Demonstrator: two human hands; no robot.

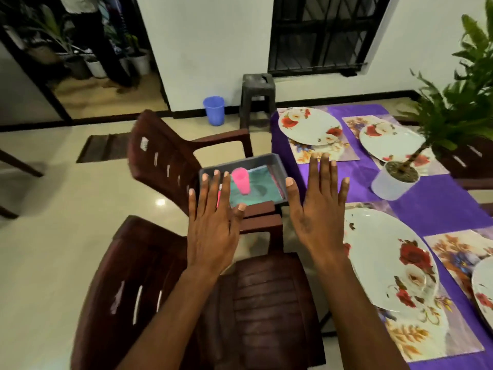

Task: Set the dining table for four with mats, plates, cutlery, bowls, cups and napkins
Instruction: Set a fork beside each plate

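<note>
The counter runs along the right under a purple cloth, and four floral mats lie on it with a flowered plate on each. The near plate sits on the near mat; the far plate on the far mat. Across from them a third plate lies partly behind the stem of a potted plant standing between the settings, and only the rim of a fourth plate shows at the right edge.

Two dark brown plastic chairs stand along the counter's left side: the near chair right below the arms, the far chair beyond it. A grey tray rests on the far chair, just beside the counter's edge. In it a pink cup stands upright on teal napkins.

Both hands hover palm down, fingers straight and spread, holding nothing. The left hand hangs over the tray's near left corner, its fingertips overlapping the rim in this view. The right hand hangs beside the tray's right wall, over the counter's edge. Whether either touches the tray I cannot tell.

Against the far wall stand a dark plastic stool and a blue bin.
</note>
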